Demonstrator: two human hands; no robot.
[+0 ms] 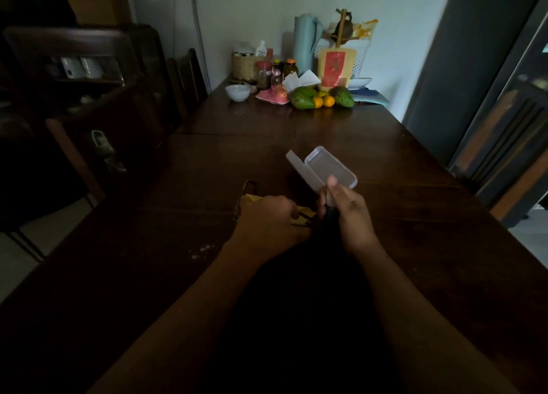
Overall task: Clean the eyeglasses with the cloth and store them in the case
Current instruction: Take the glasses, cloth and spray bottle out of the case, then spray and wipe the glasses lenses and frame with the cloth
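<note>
My right hand [348,212] holds a translucent plastic case [326,168] by its near end, lid swung open to the left, above the dark wooden table [400,221]. My left hand [268,218] is closed over the eyeglasses [246,192] and a yellow cloth [252,198]; one dark lens rim sticks out to the left of the knuckles. More yellow cloth shows to the right of that hand, beside the case. The rest of the glasses is hidden under my fingers.
At the far end of the table stand a white bowl [237,92], jars and bottles [271,73], a wicker basket [243,66], mangoes and oranges [321,98], a pale blue jug [305,43] and a red packet [333,70]. Dark chairs [186,79] line the left side.
</note>
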